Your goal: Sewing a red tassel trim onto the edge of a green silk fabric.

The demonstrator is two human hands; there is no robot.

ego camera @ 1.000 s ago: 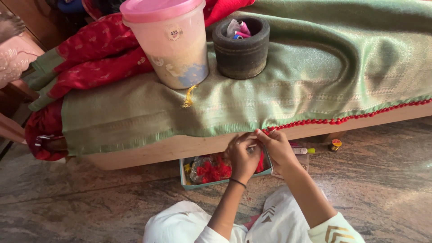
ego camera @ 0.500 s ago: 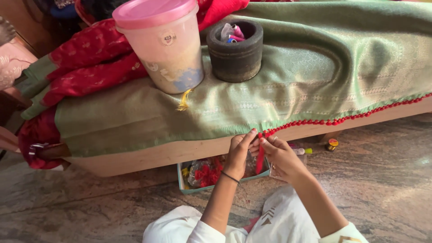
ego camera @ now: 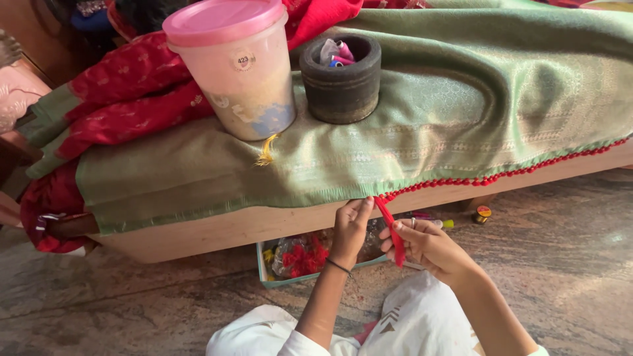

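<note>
A green cloth (ego camera: 422,132) lies draped over a low wooden table (ego camera: 217,227), its front hem trimmed with a row of small red tassels (ego camera: 501,175). My left hand (ego camera: 351,227) pinches the hem where the red trim ends. My right hand (ego camera: 428,247) holds a bunch of red thread (ego camera: 390,227) that runs up to that same spot on the hem. Both hands sit just below the table's front edge, above my white-clad lap.
A plastic tub with a pink lid (ego camera: 231,66) and a dark round pot of thread spools (ego camera: 341,76) stand on the cloth. Red fabric (ego camera: 125,99) is heaped at the left. A tray of red bits (ego camera: 297,260) sits under the table. A small spool (ego camera: 483,213) lies on the stone floor.
My right hand has drawn away from the left, down and to the right, pulling the red thread out taut from the hem. The view has shifted slightly.
</note>
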